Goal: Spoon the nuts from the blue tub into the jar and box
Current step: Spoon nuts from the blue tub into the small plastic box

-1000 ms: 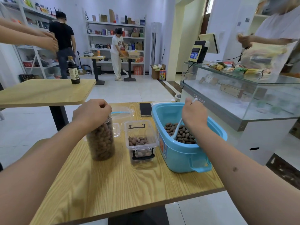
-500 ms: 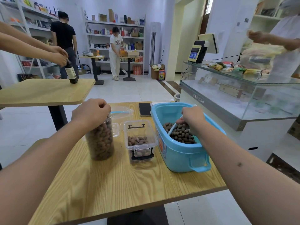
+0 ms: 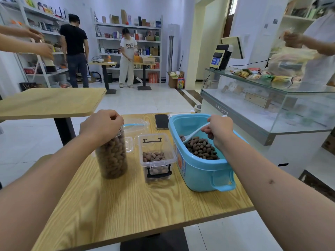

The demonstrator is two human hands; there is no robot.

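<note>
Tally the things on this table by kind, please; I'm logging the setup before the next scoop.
Containers holding nuts: 3 (jar, clear box, blue tub)
Loose clear lids: 2 (lid, small lid)
Spoons: 1 (white spoon, held by the right hand)
Phones: 1 (phone)
Total: 7

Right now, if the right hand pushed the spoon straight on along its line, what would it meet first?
The right hand holds the white spoon slanting down-left; its bowl already sits at the nuts in the blue tub. Beyond them probably the tub's left wall; depth unclear.
</note>
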